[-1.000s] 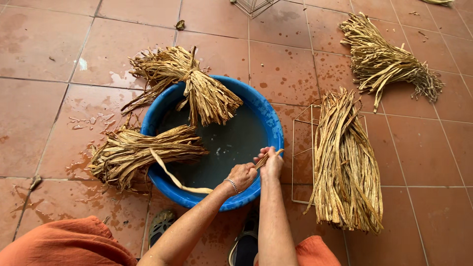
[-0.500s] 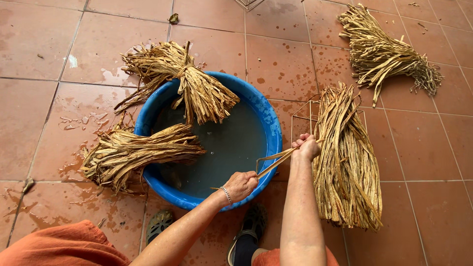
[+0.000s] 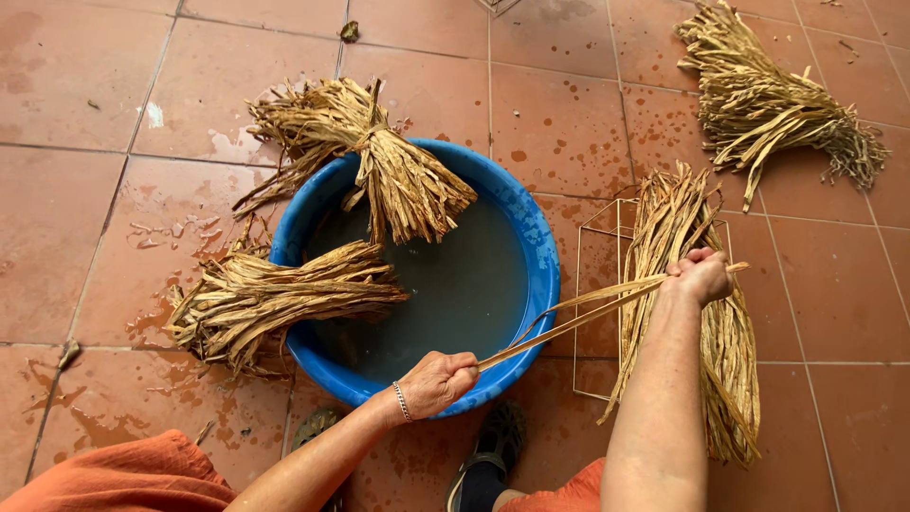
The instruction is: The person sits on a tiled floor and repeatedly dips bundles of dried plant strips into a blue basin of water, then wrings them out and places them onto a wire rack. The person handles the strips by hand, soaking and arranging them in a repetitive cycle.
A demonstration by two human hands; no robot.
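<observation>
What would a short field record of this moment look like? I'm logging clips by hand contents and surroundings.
left hand: grips near end of a long dried fibre strip
right hand: grips far end, strip pulled taut
basin: blue, round, holds dark water
bundles in basin: two tied bundles rest on rim, ends dipped
pile under right hand: loose strips on a wire rack
far bundle: lies apart on floor
floor: red tiles, wet patches
</observation>
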